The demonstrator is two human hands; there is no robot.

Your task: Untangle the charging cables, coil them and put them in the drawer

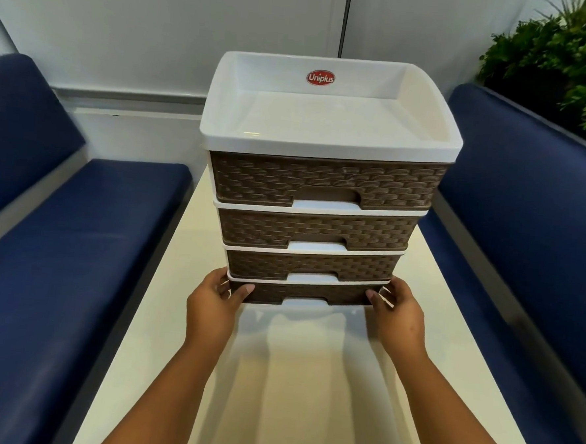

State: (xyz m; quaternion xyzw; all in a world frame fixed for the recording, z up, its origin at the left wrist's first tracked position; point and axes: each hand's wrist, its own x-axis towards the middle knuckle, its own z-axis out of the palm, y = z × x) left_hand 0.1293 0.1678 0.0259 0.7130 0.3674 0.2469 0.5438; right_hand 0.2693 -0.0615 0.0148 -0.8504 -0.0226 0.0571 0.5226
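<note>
Four-drawer white plastic unit with brown woven-pattern fronts (324, 186) stands mid-way along the white table (309, 377), all drawers shut, left hand (212, 306) and right hand (397, 315) each curled round a bottom corner of it in a holding grip, no charging cables in view.

Drawer unit (321, 185) blocks table (309, 377) centre; near end free.
</note>
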